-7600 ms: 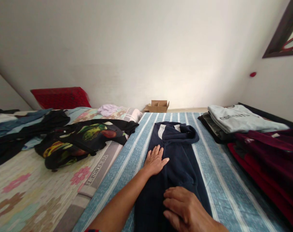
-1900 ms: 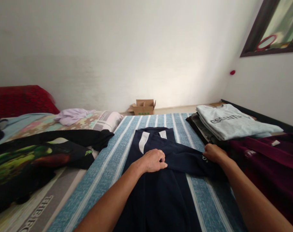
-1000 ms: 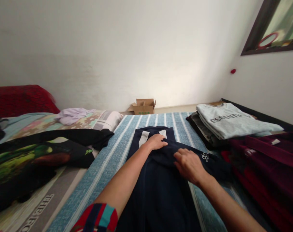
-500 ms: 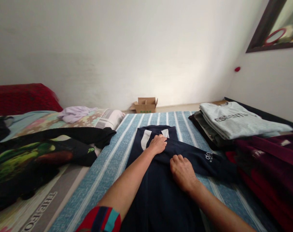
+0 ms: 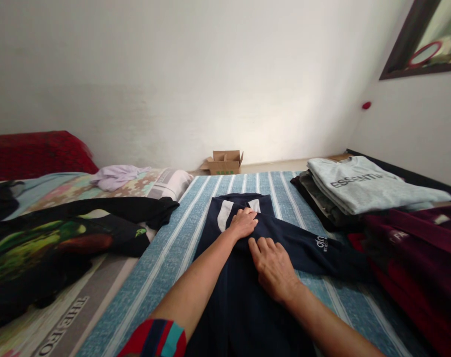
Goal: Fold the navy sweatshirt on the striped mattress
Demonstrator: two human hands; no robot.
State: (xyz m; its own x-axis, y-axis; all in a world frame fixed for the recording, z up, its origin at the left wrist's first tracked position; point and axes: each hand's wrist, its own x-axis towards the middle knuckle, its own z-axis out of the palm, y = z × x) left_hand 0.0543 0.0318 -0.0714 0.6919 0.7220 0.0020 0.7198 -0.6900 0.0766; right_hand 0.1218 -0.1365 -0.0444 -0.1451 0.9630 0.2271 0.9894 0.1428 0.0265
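Note:
A navy fleece garment (image 5: 243, 307) lies lengthwise on the blue-striped bedsheet (image 5: 165, 263), with white panels showing near its collar. One sleeve (image 5: 314, 250) is folded across it and reaches out to the right, with a small white logo near the cuff. My left hand (image 5: 243, 223) rests flat on the fold near the collar. My right hand (image 5: 273, 267) presses on the sleeve close to the garment's middle, fingers spread. Neither hand visibly grips the cloth.
Right of the sheet, a grey "ESSENTIALS" T-shirt (image 5: 370, 186) tops a folded stack, with maroon clothes (image 5: 407, 248) in front. Left lies a black printed garment (image 5: 50, 243) on a floral mattress. A cardboard box (image 5: 223, 162) stands by the far wall.
My right hand has slid left along the sleeve, from near the cuff towards the garment's middle, smoothing it flat. My left hand stays near the collar, and the view has shifted slightly.

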